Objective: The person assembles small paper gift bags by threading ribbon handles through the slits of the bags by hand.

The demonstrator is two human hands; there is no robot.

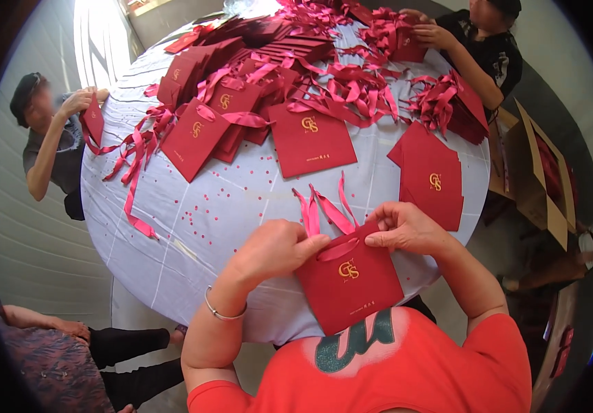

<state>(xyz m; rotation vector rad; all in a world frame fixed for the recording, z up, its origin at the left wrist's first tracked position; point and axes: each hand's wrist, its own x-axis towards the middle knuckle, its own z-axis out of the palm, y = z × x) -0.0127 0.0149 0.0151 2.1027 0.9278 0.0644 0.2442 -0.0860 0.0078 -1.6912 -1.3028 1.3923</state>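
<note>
A red paper gift bag (355, 296) with a gold emblem hangs upright before my chest, at the near edge of the table. My left hand (276, 251) is closed on its upper left corner, thumb on the front. My right hand (406, 228) pinches the upper right corner between thumb and fingers. Pink ribbon (336, 215) is threaded through the top of the bag, and its loose ends stick up between my hands onto the tablecloth. Just beyond lies a flat red bag (313, 141), and a stack of plain-topped red bags (432, 180) sits to the right.
The round table has a white cloth (234, 258) strewn with small red paper dots (203, 206). Ribboned bags (276, 41) are heaped at the far side. Co-workers handle bags at far left and far right. An open cardboard box (537, 175) stands right of the table.
</note>
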